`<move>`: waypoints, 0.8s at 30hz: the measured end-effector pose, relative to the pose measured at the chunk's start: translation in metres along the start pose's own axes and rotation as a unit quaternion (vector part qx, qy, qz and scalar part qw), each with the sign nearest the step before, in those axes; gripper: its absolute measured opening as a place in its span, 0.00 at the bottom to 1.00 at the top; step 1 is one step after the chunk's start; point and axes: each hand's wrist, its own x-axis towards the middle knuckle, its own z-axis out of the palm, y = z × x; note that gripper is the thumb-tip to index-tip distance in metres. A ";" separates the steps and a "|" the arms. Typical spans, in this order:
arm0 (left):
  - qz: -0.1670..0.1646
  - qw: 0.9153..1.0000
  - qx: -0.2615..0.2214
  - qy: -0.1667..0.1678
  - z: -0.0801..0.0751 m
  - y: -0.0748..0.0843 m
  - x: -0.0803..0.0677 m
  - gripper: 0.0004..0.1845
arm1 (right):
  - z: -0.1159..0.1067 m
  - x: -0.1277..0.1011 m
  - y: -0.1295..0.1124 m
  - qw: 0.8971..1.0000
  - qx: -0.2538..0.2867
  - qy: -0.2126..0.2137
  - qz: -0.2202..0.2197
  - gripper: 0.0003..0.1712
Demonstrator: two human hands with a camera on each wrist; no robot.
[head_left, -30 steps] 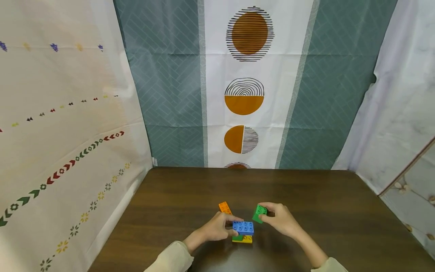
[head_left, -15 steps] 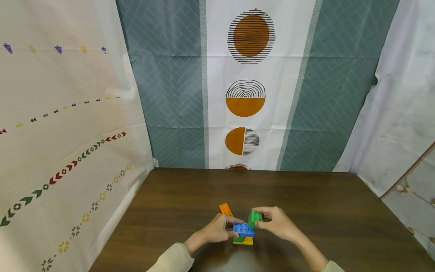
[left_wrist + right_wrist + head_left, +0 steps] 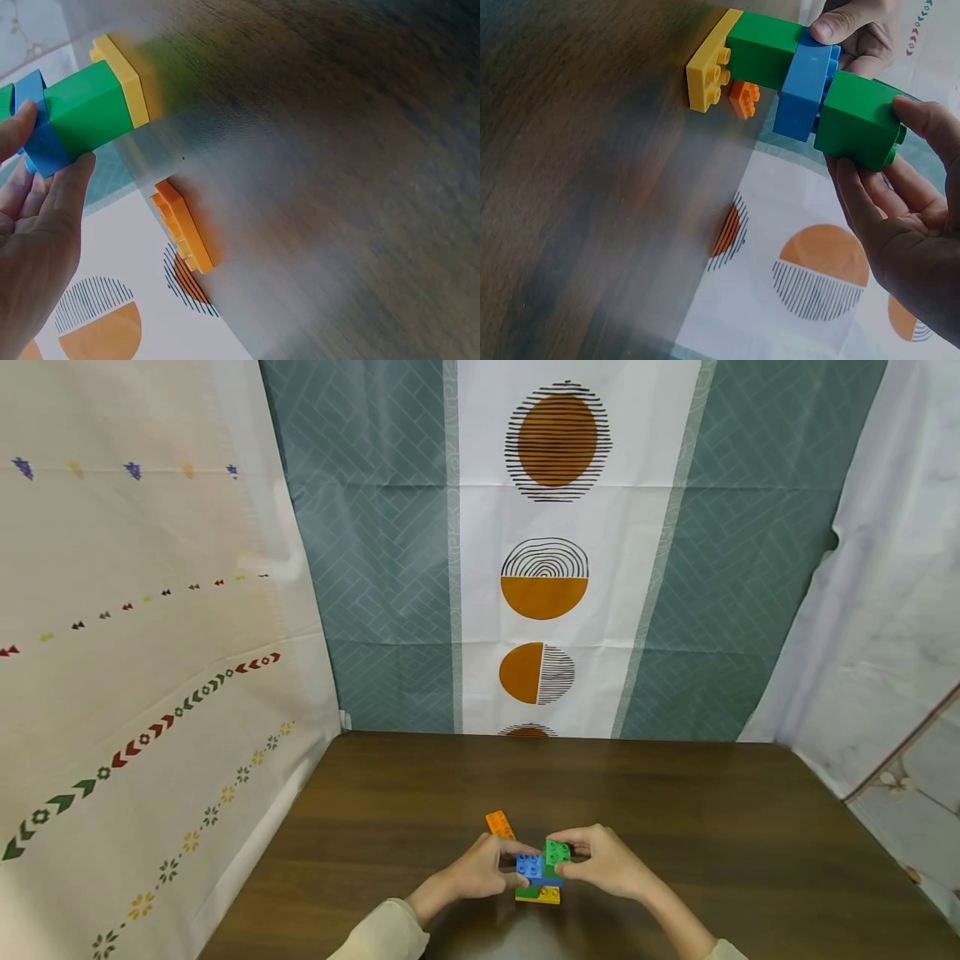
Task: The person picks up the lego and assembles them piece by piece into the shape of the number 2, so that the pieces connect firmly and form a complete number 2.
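The right grip [image 3: 609, 862] pinches the upper green block [image 3: 557, 850] over the right end of the blue brick [image 3: 528, 865], set lengthwise left to right, pinched by the left grip [image 3: 477, 867].

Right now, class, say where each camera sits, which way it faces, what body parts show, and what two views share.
Head: on the head, looking forward and down at the table; left hand, right hand and sleeves show.
Left wrist: on that wrist, facing the blue brick; left hand shows.
Right wrist: on that wrist, facing the upper green brick; both hands show.
Both wrist views share the orange brick.
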 end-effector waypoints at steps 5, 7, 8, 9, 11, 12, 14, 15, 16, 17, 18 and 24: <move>0.000 1.000 -0.007 0.001 0.001 -0.001 0.000 0.20 | 0.001 0.001 -0.001 1.000 0.009 -0.005 0.001 0.26; -0.002 1.000 -0.009 0.001 0.001 -0.001 0.000 0.20 | 0.001 0.002 -0.002 1.000 0.011 -0.006 0.001 0.26; -0.003 1.000 -0.011 0.001 0.001 -0.002 0.000 0.20 | 0.001 0.002 -0.002 1.000 0.012 -0.007 0.001 0.26; -0.002 1.000 -0.011 0.002 0.001 -0.002 0.000 0.20 | 0.002 0.002 -0.002 1.000 0.012 -0.008 0.000 0.26; -0.003 1.000 -0.013 0.001 0.001 -0.002 0.000 0.20 | 0.002 0.002 -0.001 1.000 0.013 -0.011 -0.001 0.26; -0.002 1.000 -0.013 0.001 0.002 -0.003 0.000 0.20 | 0.002 0.002 0.000 1.000 0.013 -0.012 -0.002 0.26; -0.002 1.000 -0.012 0.000 0.002 -0.003 0.000 0.20 | 0.002 0.002 0.000 1.000 0.013 -0.014 -0.002 0.26; -0.002 1.000 -0.013 0.000 0.003 -0.004 0.001 0.20 | 0.002 0.002 0.001 1.000 0.013 -0.016 -0.002 0.26; -0.001 1.000 -0.014 -0.002 0.003 -0.004 0.001 0.20 | 0.002 0.002 0.001 1.000 0.014 -0.017 -0.001 0.26; 0.000 1.000 -0.017 -0.002 0.003 -0.005 0.001 0.20 | 0.002 0.002 0.002 1.000 0.014 -0.018 -0.002 0.26; 0.000 1.000 -0.018 -0.003 0.003 -0.005 0.001 0.20 | 0.002 0.001 0.002 1.000 0.014 -0.019 -0.002 0.26; 0.002 1.000 -0.018 0.000 0.002 -0.004 0.001 0.20 | -0.001 0.003 0.000 0.999 0.002 -0.030 -0.012 0.26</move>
